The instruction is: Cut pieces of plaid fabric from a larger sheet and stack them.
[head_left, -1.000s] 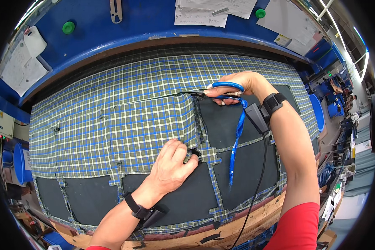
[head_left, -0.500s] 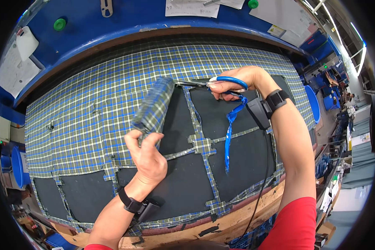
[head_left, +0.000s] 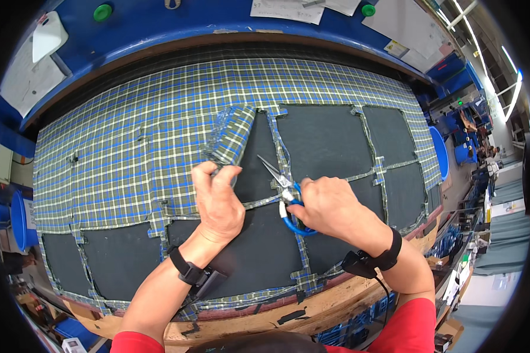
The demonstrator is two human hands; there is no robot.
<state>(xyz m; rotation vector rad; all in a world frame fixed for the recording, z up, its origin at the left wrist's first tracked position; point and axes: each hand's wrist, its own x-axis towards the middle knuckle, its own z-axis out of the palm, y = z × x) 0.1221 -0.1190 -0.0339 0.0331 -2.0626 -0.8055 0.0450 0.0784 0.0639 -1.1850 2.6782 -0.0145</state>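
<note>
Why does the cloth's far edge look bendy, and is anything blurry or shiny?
Head view: the fisheye lens bows the checked cloth; head view: the scissors look fairly sharp; head view: ceiling lights shine bright white at upper right.

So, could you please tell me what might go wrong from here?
The scissors in the right hand have their tips near the left hand, so a slip might nick it. They also overlap a narrow strip, which the blades might snag. The left hand pinches the folded flap at its near end; pulling it might crease or distort the cloth.
</note>
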